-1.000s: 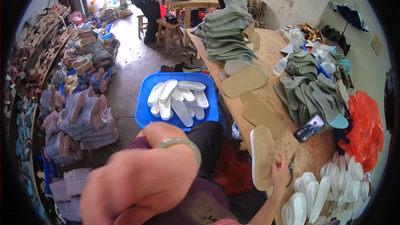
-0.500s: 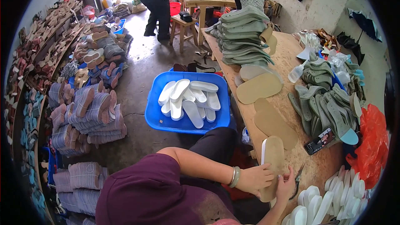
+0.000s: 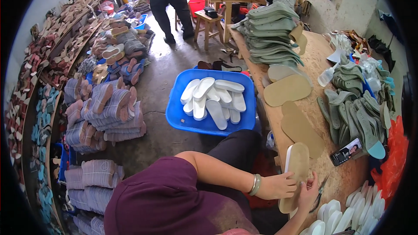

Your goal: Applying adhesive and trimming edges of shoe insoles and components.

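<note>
A shoe sole point(image 3: 298, 162) with a tan top and a white side edge lies lengthwise at the table's near left edge. My left hand point(image 3: 281, 186), a bangle at its wrist, grips the sole across its near half, fingers pressed on the tan face. From the right, my right hand point(image 3: 308, 193) holds the same sole's edge with thumb and fingers. Just right of it lies a pair of dark-handled pliers or snips point(image 3: 321, 193), partly hidden. Beyond the sole are flat tan sole-shaped sheets point(image 3: 300, 126) and another tan insole point(image 3: 287, 90).
A blue tub point(image 3: 174, 119) of white soles stands on the floor. Grey-green straps point(image 3: 272, 30) are piled on the table point(image 3: 320, 56), with a phone point(image 3: 346, 152) and white soles point(image 3: 344, 215) at right. Stacked soles point(image 3: 104, 109) line the left. Two people are farther back.
The whole view has shifted, so things appear farther right. Both hands stay on the sole with little change. The standing person at the back has changed stance, and the seated person's arm has drawn in.
</note>
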### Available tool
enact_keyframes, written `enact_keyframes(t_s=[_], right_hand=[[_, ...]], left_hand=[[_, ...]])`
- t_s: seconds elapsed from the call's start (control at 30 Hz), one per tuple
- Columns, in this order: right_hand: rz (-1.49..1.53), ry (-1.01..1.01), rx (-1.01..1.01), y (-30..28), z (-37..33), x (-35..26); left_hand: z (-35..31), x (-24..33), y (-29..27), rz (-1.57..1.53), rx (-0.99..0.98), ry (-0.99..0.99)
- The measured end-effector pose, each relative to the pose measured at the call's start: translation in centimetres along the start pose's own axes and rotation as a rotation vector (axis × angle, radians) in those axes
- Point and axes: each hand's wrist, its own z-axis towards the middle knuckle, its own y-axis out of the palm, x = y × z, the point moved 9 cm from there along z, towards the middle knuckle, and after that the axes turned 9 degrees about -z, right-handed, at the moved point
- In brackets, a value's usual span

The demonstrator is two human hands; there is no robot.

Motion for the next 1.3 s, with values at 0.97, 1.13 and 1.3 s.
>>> enact_keyframes(t_s=[0.97, 1.13, 1.3], right_hand=[[0.158, -0.093, -0.097, 1.8, 4.2, 0.2], [0.114, -0.066, -0.049, 1.9, 4.0, -0.1], [0.047, -0.107, -0.005, 1.5, 3.4, -1.2]], left_hand=[[-0.1, 0.4, 1.2, 0.201, 0.012, -0.018], [-0.1, 0.1, 1.8, 0.204, 0.042, -0.012], [-0.2, 0.3, 1.3, 0.198, 0.016, -0.005]])
